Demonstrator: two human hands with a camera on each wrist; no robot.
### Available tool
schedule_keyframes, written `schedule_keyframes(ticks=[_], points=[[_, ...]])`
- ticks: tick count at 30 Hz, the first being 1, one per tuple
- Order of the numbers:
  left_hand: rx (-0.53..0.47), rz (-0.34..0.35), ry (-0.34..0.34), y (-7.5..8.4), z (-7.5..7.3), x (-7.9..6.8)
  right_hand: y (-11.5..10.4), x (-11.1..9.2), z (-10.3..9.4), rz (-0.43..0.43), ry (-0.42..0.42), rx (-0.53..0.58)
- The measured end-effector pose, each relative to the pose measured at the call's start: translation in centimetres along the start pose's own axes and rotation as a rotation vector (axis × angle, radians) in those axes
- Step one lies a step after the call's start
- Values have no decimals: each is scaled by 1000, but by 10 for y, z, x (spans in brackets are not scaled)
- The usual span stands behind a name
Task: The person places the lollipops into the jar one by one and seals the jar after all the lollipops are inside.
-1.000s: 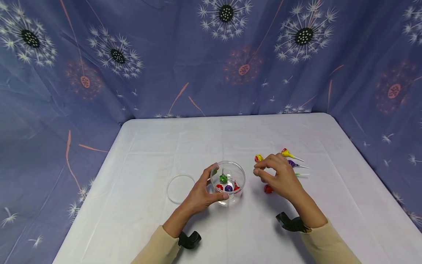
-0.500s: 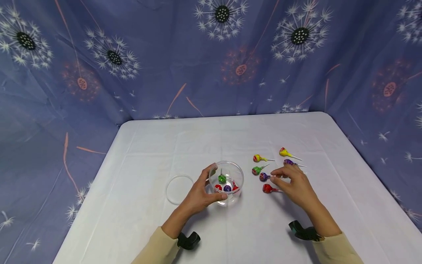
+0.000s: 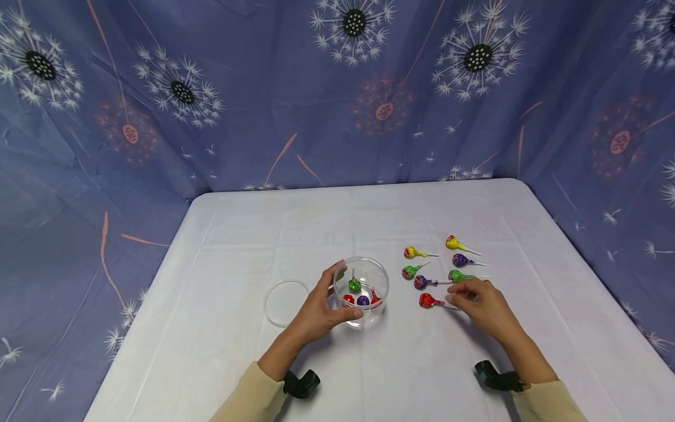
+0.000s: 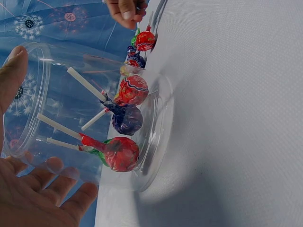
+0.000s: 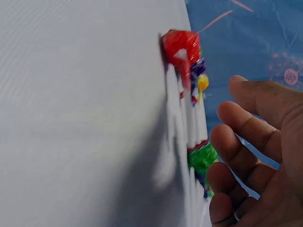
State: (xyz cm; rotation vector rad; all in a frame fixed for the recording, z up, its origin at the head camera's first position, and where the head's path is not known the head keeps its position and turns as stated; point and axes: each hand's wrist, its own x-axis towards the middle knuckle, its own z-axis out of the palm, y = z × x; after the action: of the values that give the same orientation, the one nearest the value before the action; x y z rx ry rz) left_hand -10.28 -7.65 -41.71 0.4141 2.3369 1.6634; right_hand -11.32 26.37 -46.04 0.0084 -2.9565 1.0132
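Note:
My left hand [image 3: 320, 309] grips a clear plastic jar [image 3: 375, 315], thumb on the near side and fingers round the far side. In the left wrist view, the jar holds several wrapped lollipops, including a purple one [image 4: 127, 119] and a red one [image 4: 122, 154], sticks toward the mouth. My right hand [image 3: 487, 306] hovers by the stick end of a red lollipop [image 3: 427, 300] on the table. Its fingers are loosely bent with nothing between them in the right wrist view, apart from the red lollipop [image 5: 181, 46] and a green one [image 5: 202, 158].
Two loose rows of lollipops lie right of the jar, among them yellow [image 3: 411, 252], green [image 3: 409, 272] and purple [image 3: 420, 282] ones. A clear ring-shaped lid [image 3: 270, 316] lies left of the jar. A patterned curtain [image 3: 295, 99] borders the white table [image 3: 253, 228].
My right hand has moved right and toward me, away from the jar and across the lollipops, uncovering several of them. The left hand and the jar have stayed in place.

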Motion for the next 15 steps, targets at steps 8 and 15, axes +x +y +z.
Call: schedule_keyframes(ticks=[8,15], points=[[0,1,-3,3,-1,-1,11,-2,3,43,-38,-20],[-2,-4,-2,3,-2,-1,17,-5,6,54,-67,-22]])
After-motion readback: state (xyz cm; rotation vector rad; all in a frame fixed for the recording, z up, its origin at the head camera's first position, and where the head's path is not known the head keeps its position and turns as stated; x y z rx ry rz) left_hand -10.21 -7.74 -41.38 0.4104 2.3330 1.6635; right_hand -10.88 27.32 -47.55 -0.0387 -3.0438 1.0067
